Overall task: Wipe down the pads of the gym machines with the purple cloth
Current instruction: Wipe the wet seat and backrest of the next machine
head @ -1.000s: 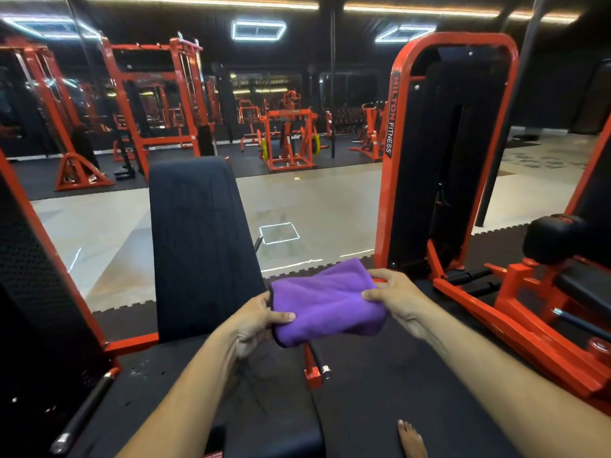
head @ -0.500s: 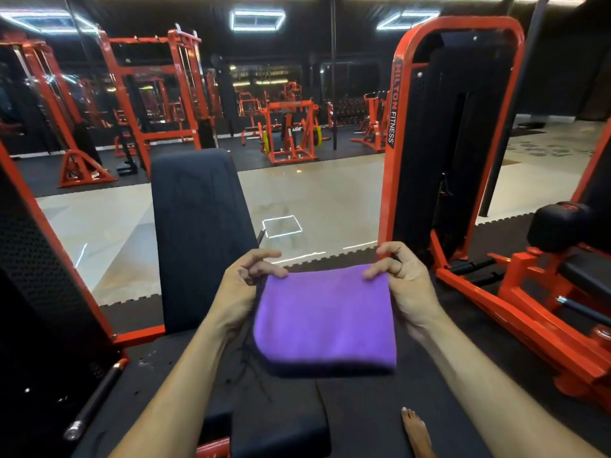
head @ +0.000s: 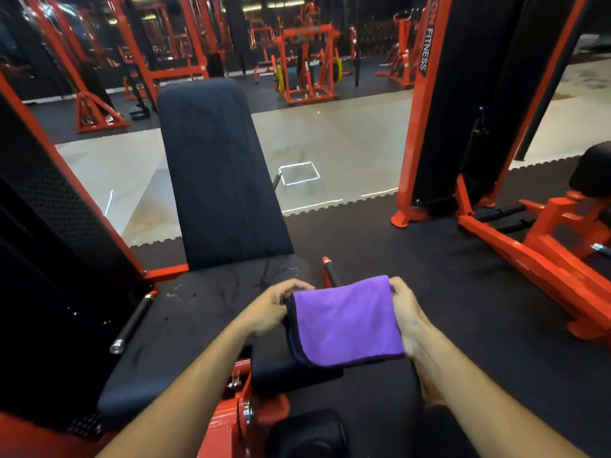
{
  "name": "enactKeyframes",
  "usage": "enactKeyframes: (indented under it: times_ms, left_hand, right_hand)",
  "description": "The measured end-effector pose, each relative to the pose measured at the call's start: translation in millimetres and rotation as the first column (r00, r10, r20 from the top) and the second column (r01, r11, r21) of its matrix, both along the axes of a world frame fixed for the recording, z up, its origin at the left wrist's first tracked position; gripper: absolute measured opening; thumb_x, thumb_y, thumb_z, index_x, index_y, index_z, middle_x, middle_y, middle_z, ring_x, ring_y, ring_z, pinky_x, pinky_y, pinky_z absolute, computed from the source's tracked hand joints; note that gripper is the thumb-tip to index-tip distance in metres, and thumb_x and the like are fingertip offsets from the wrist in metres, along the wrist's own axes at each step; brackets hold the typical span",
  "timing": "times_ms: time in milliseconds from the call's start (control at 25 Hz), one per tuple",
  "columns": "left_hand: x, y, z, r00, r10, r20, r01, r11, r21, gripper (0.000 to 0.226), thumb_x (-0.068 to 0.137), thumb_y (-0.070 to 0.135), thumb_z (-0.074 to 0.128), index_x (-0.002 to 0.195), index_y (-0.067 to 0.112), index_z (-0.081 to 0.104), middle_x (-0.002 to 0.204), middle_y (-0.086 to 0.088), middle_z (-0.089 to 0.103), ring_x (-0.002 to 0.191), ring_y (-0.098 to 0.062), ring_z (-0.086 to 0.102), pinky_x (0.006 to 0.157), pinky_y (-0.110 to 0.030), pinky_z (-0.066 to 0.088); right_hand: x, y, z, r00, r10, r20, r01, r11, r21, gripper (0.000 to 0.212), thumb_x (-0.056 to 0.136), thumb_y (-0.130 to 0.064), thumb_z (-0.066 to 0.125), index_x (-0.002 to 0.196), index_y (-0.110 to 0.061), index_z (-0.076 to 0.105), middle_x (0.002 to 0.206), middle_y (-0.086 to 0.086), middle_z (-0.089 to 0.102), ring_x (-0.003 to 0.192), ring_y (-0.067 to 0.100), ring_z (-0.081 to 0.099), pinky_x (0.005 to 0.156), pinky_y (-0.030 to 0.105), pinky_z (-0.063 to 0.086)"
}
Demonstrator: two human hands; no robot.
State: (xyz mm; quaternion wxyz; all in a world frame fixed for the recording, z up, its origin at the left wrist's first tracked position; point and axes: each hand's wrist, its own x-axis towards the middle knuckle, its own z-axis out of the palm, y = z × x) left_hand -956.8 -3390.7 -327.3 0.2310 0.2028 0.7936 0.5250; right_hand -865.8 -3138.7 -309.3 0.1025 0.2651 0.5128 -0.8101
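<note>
Purple cloth (head: 345, 322), folded flat, hangs between both hands above the seat pad (head: 205, 312), lower than a moment ago. Left hand (head: 274, 309) and right hand (head: 405, 312) apparently pinch its side edges with curled fingers; wiping looks imminent.

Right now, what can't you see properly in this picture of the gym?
- Underside of the folded purple cloth: head view, hidden by its own top layer.
- Right hand fingertips: tucked behind the cloth's edge.
- Red lettering on the orange machine frame: its first word is cut off by the top edge.
- Far orange machines: too small and blurred for detail.
</note>
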Motion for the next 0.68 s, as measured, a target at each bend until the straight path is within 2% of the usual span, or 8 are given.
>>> enactKeyframes:
  times_ms: [120, 240, 320, 400, 480, 560, 600, 680]
  left_hand:
    - [9.7, -4.4, -37.7, 0.99, 0.111, 0.092, -0.106, 0.993, -0.051, 0.033, 0.096, -0.003, 0.063, 0.121, 0.018, 0.069, 0.116, 0.0, 0.076, 0.114, -0.021, 0.07, 0.101, -0.039, 0.054]
    - [-1.0, -19.0, -57.5, 0.988, 0.098, 0.121, -0.085, 0.99, -0.111, 0.044, 0.092, 0.005, 0.074, 0.131, 0.022, 0.064, 0.124, 0.001, 0.073, 0.123, -0.025, 0.066, 0.103, -0.031, 0.053]
    - [-21.2, -35.4, -75.1, 0.994, 0.102, -0.034, -0.107, 0.961, -0.257, 0.057, 0.093, 0.019, 0.077, 0.145, 0.025, 0.055, 0.146, 0.003, 0.059, 0.139, -0.016, 0.052, 0.118, -0.039, 0.04]
    - [-45.0, -48.8, -93.4, 0.962, 0.126, -0.242, -0.233, 0.839, -0.491, 0.062, 0.103, 0.039, 0.06, 0.159, 0.026, 0.036, 0.165, 0.004, 0.035, 0.155, -0.014, 0.026, 0.128, -0.049, 0.018]
    - [-57.0, -52.5, -113.5, 0.953, 0.121, -0.279, -0.279, 0.715, -0.641, 0.063, 0.109, 0.05, 0.036, 0.165, 0.029, 0.017, 0.173, 0.009, 0.011, 0.159, -0.012, 0.003, 0.128, -0.052, 0.0]
    - [-57.6, -48.6, -131.1, 0.955, 0.06, -0.29, -0.262, 0.628, -0.732, 0.06, 0.11, 0.053, 0.021, 0.166, 0.033, 0.01, 0.173, 0.013, 0.001, 0.159, -0.008, -0.006, 0.127, -0.053, -0.006]
    - [-57.1, -47.6, -139.4, 0.947, 0.038, -0.318, -0.276, 0.6, -0.751, 0.058, 0.11, 0.052, 0.018, 0.165, 0.035, 0.011, 0.172, 0.015, 0.001, 0.158, -0.006, -0.005, 0.128, -0.051, -0.005]
    - [-59.7, -49.5, -146.3, 0.932, 0.035, -0.361, -0.313, 0.581, -0.752, 0.055, 0.111, 0.048, 0.018, 0.165, 0.037, 0.013, 0.171, 0.018, 0.003, 0.158, -0.003, -0.003, 0.128, -0.049, -0.004]
  right_hand:
    - [11.9, -13.8, -19.2, 0.992, 0.116, 0.058, -0.113, 0.993, -0.043, 0.065, 0.091, -0.069, 0.053, 0.086, -0.007, 0.071, 0.093, 0.017, 0.075, 0.09, 0.035, 0.071, 0.092, 0.045, 0.053]
    - [6.6, -5.1, -32.4, 0.999, 0.033, 0.015, -0.036, 0.972, 0.233, 0.057, 0.077, -0.046, 0.084, 0.115, -0.005, 0.07, 0.104, 0.012, 0.077, 0.099, 0.03, 0.074, 0.091, 0.048, 0.059]
    - [-3.9, 10.1, -35.2, 0.992, -0.068, -0.102, 0.1, 0.931, 0.35, 0.045, 0.08, -0.034, 0.084, 0.115, -0.01, 0.069, 0.105, 0.007, 0.077, 0.098, 0.026, 0.074, 0.082, 0.04, 0.06]
    - [-14.4, 16.9, -33.3, 0.974, -0.048, -0.223, 0.148, 0.877, 0.458, 0.032, 0.087, -0.029, 0.079, 0.111, -0.012, 0.068, 0.102, -0.001, 0.075, 0.1, 0.019, 0.071, 0.082, 0.031, 0.056]
    - [-20.4, 3.4, -34.7, 0.941, 0.152, -0.301, 0.106, 0.715, 0.691, 0.022, 0.091, -0.031, 0.075, 0.103, -0.017, 0.063, 0.094, -0.016, 0.066, 0.088, 0.005, 0.061, 0.079, 0.02, 0.046]
    - [-25.1, -24.7, -61.3, 0.842, 0.459, -0.283, 0.054, 0.451, 0.891, 0.024, 0.092, -0.042, 0.067, 0.099, -0.02, 0.06, 0.093, -0.017, 0.059, 0.09, 0.006, 0.054, 0.087, 0.024, 0.045]
    - [-27.2, -38.3, -87.6, 0.772, 0.611, -0.175, -0.015, 0.293, 0.956, 0.03, 0.092, -0.052, 0.06, 0.101, -0.024, 0.059, 0.103, -0.017, 0.059, 0.107, 0.01, 0.054, 0.102, 0.038, 0.044]
    - [-28.5, -57.4, -139.0, 0.666, 0.739, 0.097, -0.144, 0.0, 0.99, 0.045, 0.091, -0.068, 0.044, 0.115, -0.032, 0.056, 0.138, -0.017, 0.047, 0.146, 0.023, 0.029, 0.117, 0.058, 0.021]
